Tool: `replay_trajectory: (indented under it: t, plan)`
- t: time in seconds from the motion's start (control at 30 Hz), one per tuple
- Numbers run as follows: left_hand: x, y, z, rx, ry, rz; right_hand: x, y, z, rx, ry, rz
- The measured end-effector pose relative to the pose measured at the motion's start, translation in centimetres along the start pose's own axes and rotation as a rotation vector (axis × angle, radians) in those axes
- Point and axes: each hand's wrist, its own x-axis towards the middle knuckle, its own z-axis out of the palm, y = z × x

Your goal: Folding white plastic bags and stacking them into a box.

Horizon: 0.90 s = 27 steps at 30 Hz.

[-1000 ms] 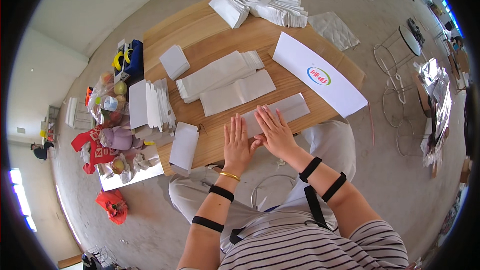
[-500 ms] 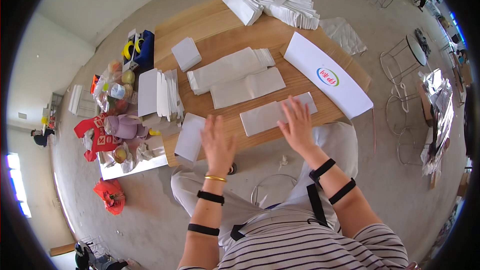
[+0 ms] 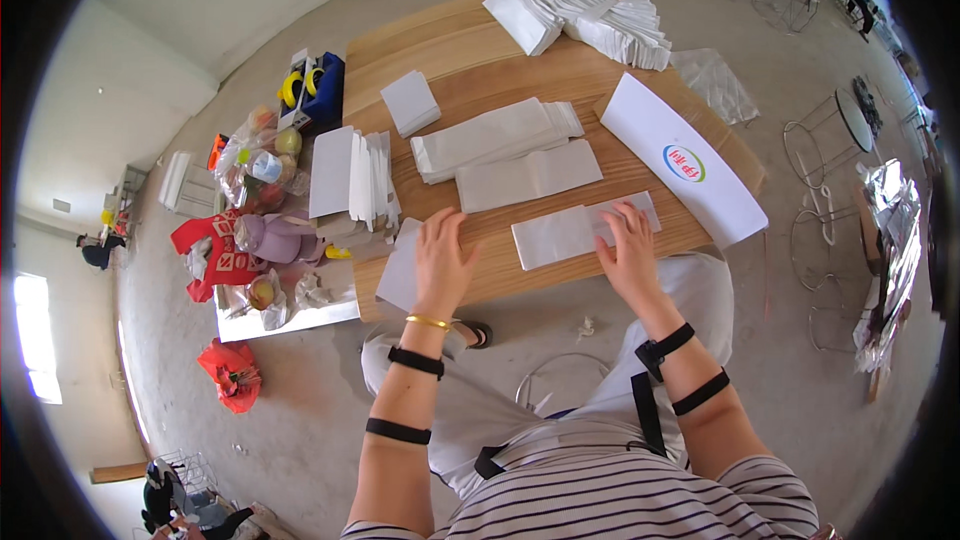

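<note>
My right hand (image 3: pixel 628 250) rests with its fingers apart over the right part of a long white folded paper piece (image 3: pixel 550 238) near the table's front edge. To the left, my left hand (image 3: pixel 443 252) is open, fingers slightly bent, over the right side of a white sheet (image 3: pixel 400 275) and the bare wood beside it. I see nothing held in it. Beyond my hands lie a flat white paper strip (image 3: pixel 530 176) and a layered stack of similar papers (image 3: pixel 490 138).
A white board with a coloured logo (image 3: pixel 650 140) lies at the right. Bundled papers (image 3: pixel 600 18) sit at the far edge of the wooden table (image 3: pixel 430 50). At the left stand upright papers (image 3: pixel 370 180), a blue tape dispenser (image 3: pixel 325 90), a fruit bag (image 3: pixel 262 165) and a red bag (image 3: pixel 212 258).
The view has shifted, so the table sits farther right in it. My left hand has moved slightly, its fingers now more bent. My right hand stays over the paper piece.
</note>
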Motion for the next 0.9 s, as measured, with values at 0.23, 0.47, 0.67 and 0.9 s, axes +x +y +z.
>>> replay_trajectory:
  t: [0.23, 0.47, 0.67, 0.9]
  plan:
    - [8.1, 4.7, 6.9, -0.148, -0.082, 0.291, 0.1, 0.2, 1.1, 0.033, 0.031, -0.005]
    - [10.2, 5.5, 8.9, -0.044, -0.218, 0.235, 0.5, 0.7, -0.2, 0.091, 0.045, 0.04]
    - [10.0, 6.7, 8.6, 0.038, -0.202, 0.249, 1.1, 1.0, -0.5, 0.149, 0.056, 0.06]
    - [11.1, 7.3, 8.8, 0.183, -0.204, 0.24, 0.9, 1.4, -0.7, 0.157, 0.063, 0.08]
